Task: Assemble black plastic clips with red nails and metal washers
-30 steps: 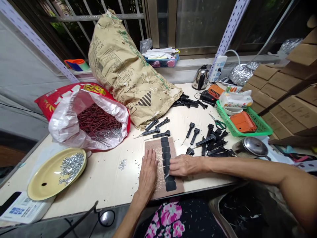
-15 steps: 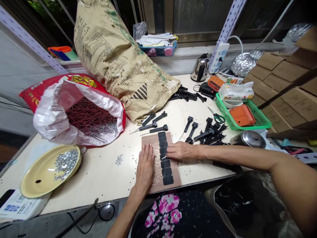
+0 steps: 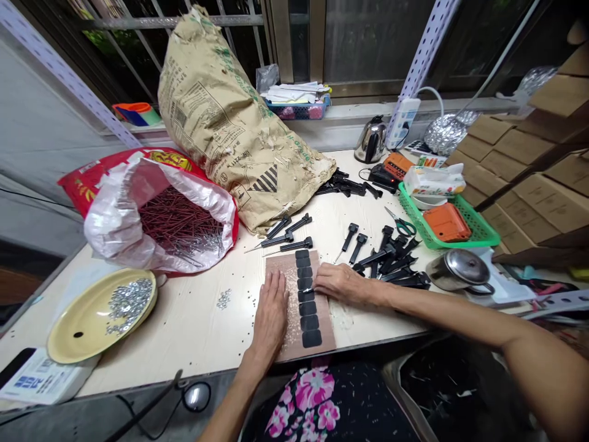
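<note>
My left hand (image 3: 271, 316) lies flat, fingers stretched out, on the left side of a brown board (image 3: 285, 353). Down the board runs a row of black rounded pads (image 3: 310, 322), with pale specks to their left. From the right, my right hand (image 3: 338, 283) reaches over the board, its thumb and fingers pinched together at the pads. A small, thin, light-coloured piece (image 3: 308, 291) shows at those fingertips; its kind is too small to tell. Black plastic parts with thin metal shafts (image 3: 288, 245) lie just beyond the board, and more black parts (image 3: 391, 258) are heaped beside my right forearm.
A red-and-white sack of dark red rods (image 3: 179, 224) and a yellow dish (image 3: 69, 313) with small metal pieces stand left. Behind leans a large paper sack (image 3: 243, 135). Scissors (image 3: 401, 222), a green basket (image 3: 478, 236), a lidded metal cup (image 3: 455, 270) and cartons (image 3: 529, 196) are right.
My right hand has drawn slightly to the right across the pads, its fingers still pinched. My left hand stays flat on the board. The whole view has shifted a little.
</note>
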A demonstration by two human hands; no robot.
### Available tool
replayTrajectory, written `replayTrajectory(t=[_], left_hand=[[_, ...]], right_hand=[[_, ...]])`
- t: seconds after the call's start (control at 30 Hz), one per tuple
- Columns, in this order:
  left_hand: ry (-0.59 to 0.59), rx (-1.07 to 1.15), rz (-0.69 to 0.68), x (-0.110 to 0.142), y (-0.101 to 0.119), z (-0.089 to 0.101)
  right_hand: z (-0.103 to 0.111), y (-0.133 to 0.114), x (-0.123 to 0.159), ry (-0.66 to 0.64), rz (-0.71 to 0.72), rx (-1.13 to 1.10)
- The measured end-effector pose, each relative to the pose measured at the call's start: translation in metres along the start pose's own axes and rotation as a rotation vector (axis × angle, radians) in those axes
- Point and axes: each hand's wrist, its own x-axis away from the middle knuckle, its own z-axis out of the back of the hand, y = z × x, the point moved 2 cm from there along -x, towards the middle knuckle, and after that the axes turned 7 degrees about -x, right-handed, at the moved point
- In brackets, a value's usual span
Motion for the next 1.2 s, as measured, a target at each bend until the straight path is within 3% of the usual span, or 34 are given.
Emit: replayTrajectory(t=[0.17, 0.4, 0.5, 0.63, 0.73, 0.83, 0.93, 1.0, 1.07, 1.2], left_hand=[[0.006, 0.025, 0.023, 0.0, -0.004, -0.006], [0.008, 0.017, 0.013, 0.0, -0.003, -0.004], [0.007, 0.024, 0.026, 0.001, -0.004, -0.004], [0.003, 0.007, 0.027, 0.003, -0.004, -0.008], [0.008, -0.004, 0.027, 0.002, 0.001, -0.006], [0.046, 0.03, 0.038, 0.004, 0.006, 0.01], [0.191, 0.042, 0.163, 0.012, -0.005, 0.043], [0.281, -0.012, 0.313, 0.023, -0.024, 0.066], [0.297, -0.092, 0.437, 0.036, -0.048, 0.083], [0.199, -0.117, 0.505, 0.055, -0.089, 0.087]], right_hand=[[0.016, 0.017, 0.006, 0.035, -0.123, -0.02], [0.007, 0.024, -0.01, 0.081, -0.131, -0.033], [0.02, 0.035, -0.013, 0.107, -0.214, 0.034], [0.051, 0.053, -0.009, -0.049, -0.394, 0.246], [0.058, 0.052, -0.027, -0.094, -0.381, 0.322], [0.039, 0.041, -0.069, -0.078, -0.259, 0.279], [0.003, 0.035, -0.115, -0.137, -0.205, 0.274], [-0.018, 0.036, -0.135, -0.178, -0.178, 0.27], [-0.034, 0.04, -0.146, -0.207, -0.149, 0.258], [-0.044, 0.046, -0.149, -0.209, -0.14, 0.262]])
